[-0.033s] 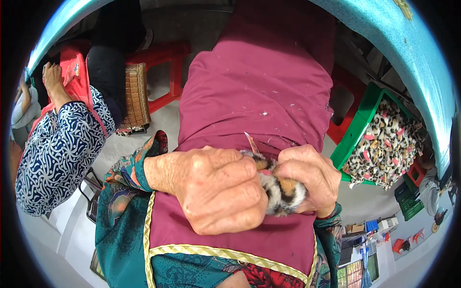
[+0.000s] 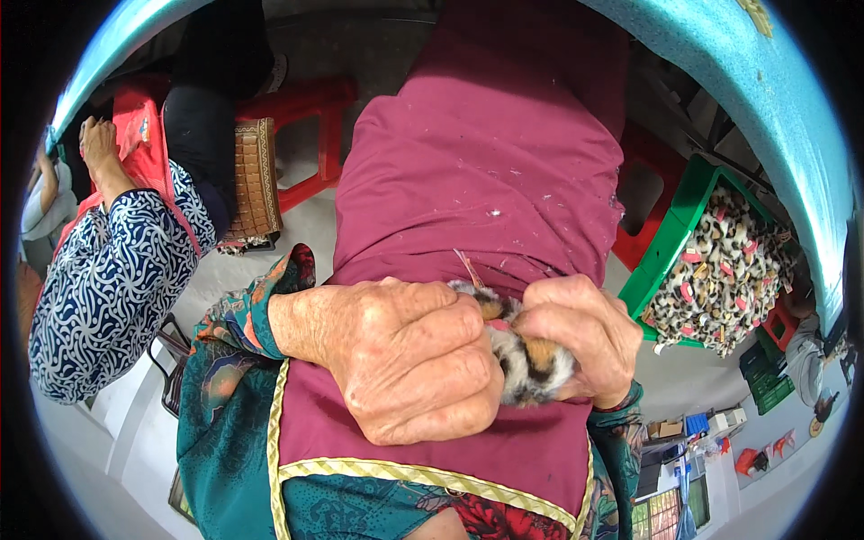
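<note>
Over my lap, both hands hold a small plush piece with white, black and orange fur and a bit of pink. My left hand is curled closed on the plush's left side, its fingertips hidden beneath the knuckles. The right side of the plush is gripped by my right hand, thumb and fingers folded over the fur. A thin pale tag sticks up from its far end between the hands. Beneath lies my maroon apron, dotted with white fluff.
To the right, a green crate is heaped with similar furry pieces. A light blue table edge curves across the far right. At the left sits a co-worker in a patterned sleeve, near a red stool and a brown woven cushion.
The tag has turned and looks narrower, its tip shifted slightly left. Both hands keep their grip on the plush and have hardly moved.
</note>
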A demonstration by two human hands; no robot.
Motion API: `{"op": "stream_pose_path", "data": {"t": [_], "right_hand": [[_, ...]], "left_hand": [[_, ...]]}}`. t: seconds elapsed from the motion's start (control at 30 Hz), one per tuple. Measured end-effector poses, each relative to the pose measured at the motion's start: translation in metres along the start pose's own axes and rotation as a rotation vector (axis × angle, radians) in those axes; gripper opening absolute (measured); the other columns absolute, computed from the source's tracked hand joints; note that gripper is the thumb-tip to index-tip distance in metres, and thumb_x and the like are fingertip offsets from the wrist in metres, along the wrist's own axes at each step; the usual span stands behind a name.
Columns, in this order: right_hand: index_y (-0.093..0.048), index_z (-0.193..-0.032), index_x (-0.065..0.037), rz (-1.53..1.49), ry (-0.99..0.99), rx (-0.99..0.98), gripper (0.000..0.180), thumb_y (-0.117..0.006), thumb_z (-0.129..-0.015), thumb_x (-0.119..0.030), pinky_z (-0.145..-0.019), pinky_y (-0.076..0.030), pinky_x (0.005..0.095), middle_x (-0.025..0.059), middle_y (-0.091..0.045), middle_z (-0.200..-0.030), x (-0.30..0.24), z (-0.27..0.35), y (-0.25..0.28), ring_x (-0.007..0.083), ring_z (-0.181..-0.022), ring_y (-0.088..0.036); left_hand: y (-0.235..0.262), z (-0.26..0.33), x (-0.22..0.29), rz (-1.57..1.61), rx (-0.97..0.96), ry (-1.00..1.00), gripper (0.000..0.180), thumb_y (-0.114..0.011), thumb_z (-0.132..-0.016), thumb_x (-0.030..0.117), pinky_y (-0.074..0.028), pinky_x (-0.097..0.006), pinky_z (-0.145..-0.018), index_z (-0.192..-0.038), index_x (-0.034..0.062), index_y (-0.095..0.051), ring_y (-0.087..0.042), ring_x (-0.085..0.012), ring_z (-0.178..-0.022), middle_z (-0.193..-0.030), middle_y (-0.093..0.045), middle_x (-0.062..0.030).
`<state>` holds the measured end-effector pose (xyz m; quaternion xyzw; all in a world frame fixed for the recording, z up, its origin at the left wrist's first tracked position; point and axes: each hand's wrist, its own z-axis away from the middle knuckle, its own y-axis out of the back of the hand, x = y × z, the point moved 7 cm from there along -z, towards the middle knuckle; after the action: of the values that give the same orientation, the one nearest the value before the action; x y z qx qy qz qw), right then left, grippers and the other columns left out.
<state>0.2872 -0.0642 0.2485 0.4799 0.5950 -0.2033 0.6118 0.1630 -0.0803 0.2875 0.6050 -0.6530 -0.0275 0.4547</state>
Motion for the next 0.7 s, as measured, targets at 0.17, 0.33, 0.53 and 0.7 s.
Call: {"op": "stream_pose_path", "data": {"t": [0.17,0.33,0.53,0.7], "right_hand": [[-0.058,-0.086,-0.004,-0.004,-0.005,-0.027,0.034,-0.077,-0.057,-0.005,-0.052,-0.048,0.029,0.0124,-0.061,-0.078,0.0,0.004,0.002,0.0215,-0.064,-0.062],[-0.056,-0.087,-0.003,0.041,0.016,-0.025,0.033,-0.073,-0.059,0.0,-0.054,-0.049,0.0293,0.0128,-0.061,-0.08,0.007,0.005,0.003,0.0222,-0.066,-0.062],[-0.058,-0.088,0.003,0.022,0.184,0.117,0.03,-0.067,-0.059,0.002,-0.052,-0.05,0.0298,0.0155,-0.058,-0.087,0.011,0.005,0.004,0.0227,-0.067,-0.061],[-0.06,-0.094,0.003,0.117,0.164,0.124,0.033,-0.068,-0.062,0.002,-0.054,-0.051,0.0303,0.0147,-0.059,-0.088,0.012,-0.001,0.005,0.0232,-0.069,-0.062]], "left_hand": [[-0.004,-0.005,0.007,-0.048,0.015,-0.128,0.03,-0.06,-0.053,0.016,-0.043,-0.028,-0.041,-0.073,-0.0046,-0.053,-0.057,-0.0217,-0.054,-0.061,-0.051,-0.0117],[-0.012,-0.009,0.008,-0.081,-0.071,-0.138,0.03,-0.06,-0.051,0.015,-0.045,-0.028,-0.041,-0.072,-0.0055,-0.054,-0.058,-0.0224,-0.055,-0.062,-0.052,-0.0128],[-0.003,-0.001,-0.007,-0.06,0.197,0.15,0.03,-0.059,-0.047,0.016,-0.05,-0.027,-0.051,-0.071,-0.0031,-0.056,-0.057,-0.0203,-0.06,-0.065,-0.053,-0.011],[-0.003,-0.004,-0.009,-0.006,0.163,0.165,0.028,-0.062,-0.05,0.011,-0.051,-0.027,-0.05,-0.074,-0.0034,-0.058,-0.058,-0.0216,-0.062,-0.067,-0.054,-0.0119]]}}
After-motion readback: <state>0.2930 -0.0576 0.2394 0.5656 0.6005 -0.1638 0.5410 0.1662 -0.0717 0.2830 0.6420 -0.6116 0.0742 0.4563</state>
